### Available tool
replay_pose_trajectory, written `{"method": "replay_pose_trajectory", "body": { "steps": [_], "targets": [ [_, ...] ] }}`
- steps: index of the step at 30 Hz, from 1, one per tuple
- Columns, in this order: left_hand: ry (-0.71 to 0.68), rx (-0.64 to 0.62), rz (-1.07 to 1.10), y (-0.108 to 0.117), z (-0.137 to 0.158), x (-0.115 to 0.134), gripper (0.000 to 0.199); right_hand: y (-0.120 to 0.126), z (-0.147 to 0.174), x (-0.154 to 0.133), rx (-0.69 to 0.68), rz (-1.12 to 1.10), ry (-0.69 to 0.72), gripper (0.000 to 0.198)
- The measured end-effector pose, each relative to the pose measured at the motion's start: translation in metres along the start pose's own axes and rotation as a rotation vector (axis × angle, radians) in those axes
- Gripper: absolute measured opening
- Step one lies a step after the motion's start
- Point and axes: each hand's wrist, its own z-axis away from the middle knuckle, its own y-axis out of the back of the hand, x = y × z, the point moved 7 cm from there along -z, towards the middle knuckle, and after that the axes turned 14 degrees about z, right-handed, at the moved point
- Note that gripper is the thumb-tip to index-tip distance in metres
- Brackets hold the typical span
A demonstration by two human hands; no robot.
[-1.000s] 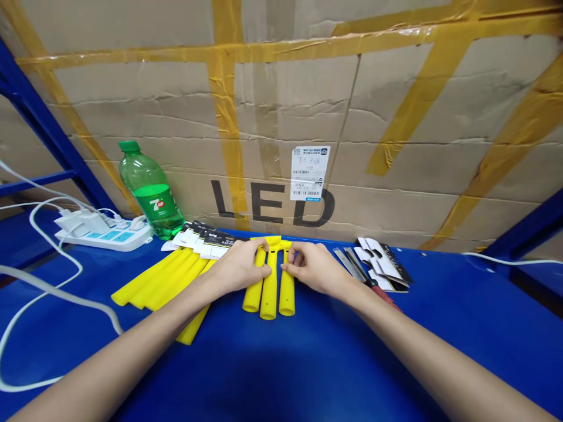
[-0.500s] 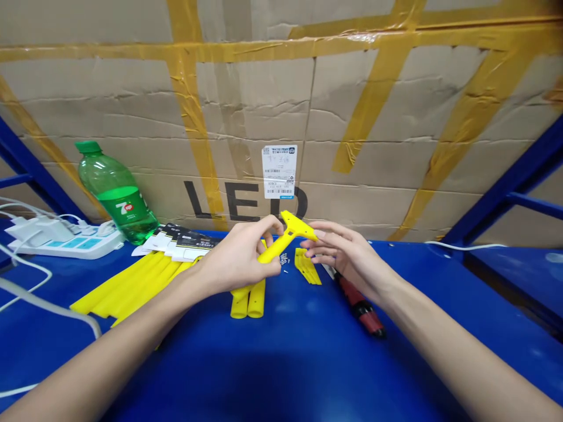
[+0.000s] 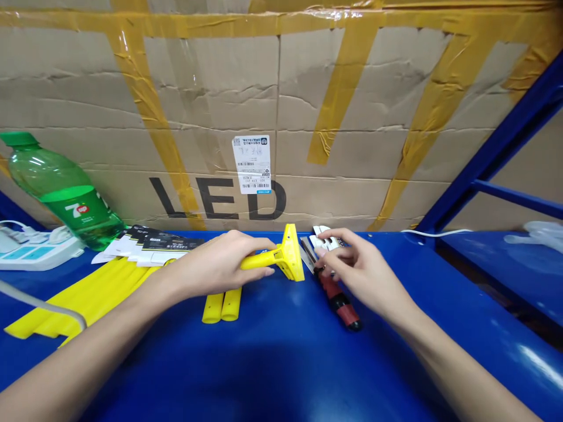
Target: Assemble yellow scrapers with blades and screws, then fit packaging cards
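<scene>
My left hand (image 3: 220,258) is closed round the handle of a yellow scraper (image 3: 291,252), its wide head pointing right. My right hand (image 3: 363,266) is at the right with fingers bent and apart, thumb below. Its fingertips are over thin white-and-metal pieces (image 3: 320,233); whether they touch them I cannot tell. Under that hand lies a red and black handheld tool (image 3: 345,308), apparently a power screwdriver. Two short yellow tubes (image 3: 231,305) lie below my left hand, partly covered by it.
More yellow handles (image 3: 88,293) lie at the left under black and white cards (image 3: 165,241). Behind them lean a green bottle (image 3: 79,205) and a white power strip (image 3: 41,255) with cables. A taped cardboard box (image 3: 220,105) walls off the back; a blue rack post (image 3: 492,140) rises at right.
The scraper has turned so its head faces right, and my right hand has left it for the white-and-metal pieces beside the red tool. The view has swung right.
</scene>
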Motion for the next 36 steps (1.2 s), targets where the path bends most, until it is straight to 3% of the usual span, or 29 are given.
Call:
{"method": "replay_pose_trajectory", "body": {
  "steps": [3, 6, 9, 13, 18, 20, 27, 31, 36],
  "targets": [
    [0.010, -0.016, -0.026, 0.007, 0.004, -0.003, 0.042, 0.022, -0.007, 0.014, 0.209, 0.480, 0.037, 0.013],
    [0.005, -0.006, -0.043, 0.011, 0.006, -0.004, 0.041, 0.027, -0.012, 0.033, 0.220, 0.712, 0.011, 0.011],
    [-0.009, 0.010, -0.056, 0.010, 0.006, -0.004, 0.042, 0.023, -0.011, 0.037, 0.218, 0.779, 0.030, 0.013],
    [-0.001, -0.019, -0.086, 0.006, 0.005, -0.006, 0.042, 0.010, -0.005, 0.017, 0.231, 0.761, 0.150, 0.016],
    [0.039, -0.040, -0.102, 0.007, 0.004, -0.013, 0.046, -0.016, -0.012, -0.013, 0.059, 0.850, 0.234, 0.012],
    [0.047, -0.043, -0.092, 0.009, 0.004, -0.016, 0.046, -0.028, -0.023, -0.022, -0.028, 1.035, 0.226, 0.017],
    [0.042, -0.044, -0.104, 0.017, 0.008, -0.021, 0.036, -0.057, -0.055, -0.037, -0.095, 1.213, 0.185, 0.027],
    [0.044, -0.049, -0.102, 0.020, 0.010, -0.024, 0.029, -0.062, -0.060, -0.038, -0.116, 1.263, 0.148, 0.028],
    [0.040, -0.034, -0.119, 0.019, 0.011, -0.025, 0.035, -0.060, -0.067, -0.039, -0.124, 1.274, 0.103, 0.030]
  ]
}}
